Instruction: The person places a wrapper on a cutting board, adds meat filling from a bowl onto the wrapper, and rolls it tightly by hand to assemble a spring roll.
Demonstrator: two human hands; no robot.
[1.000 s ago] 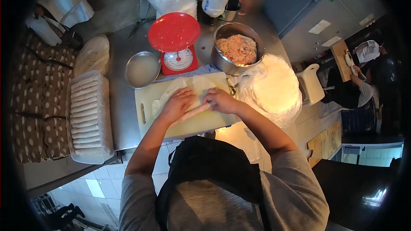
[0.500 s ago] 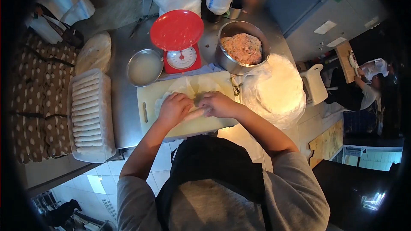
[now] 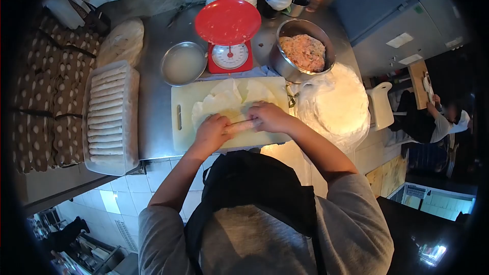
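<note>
A pale spring roll (image 3: 239, 126) lies nearly level over the near part of the cream cutting board (image 3: 181, 135). My left hand (image 3: 213, 131) grips its left end with curled fingers. At the other end, my right hand (image 3: 270, 117) has its fingers closed round the roll. Thin white wrapper sheets (image 3: 220, 98) are spread on the board just beyond my hands, and another wrapper (image 3: 259, 91) lies to their right. My fingers hide both tips of the roll.
Behind the board are a bowl of cloudy liquid (image 3: 184, 63), a red scale (image 3: 230, 46) and a pot of meat filling (image 3: 303, 53). Stacked wrappers (image 3: 336, 104) in plastic sit right; a tub of finished rolls (image 3: 107, 117) stands left, beside egg trays (image 3: 66, 97). A co-worker (image 3: 433, 117) is far right.
The whole view has shifted. Both hands stay on the roll, which now lies straighter and shows more between them; it was more tilted before.
</note>
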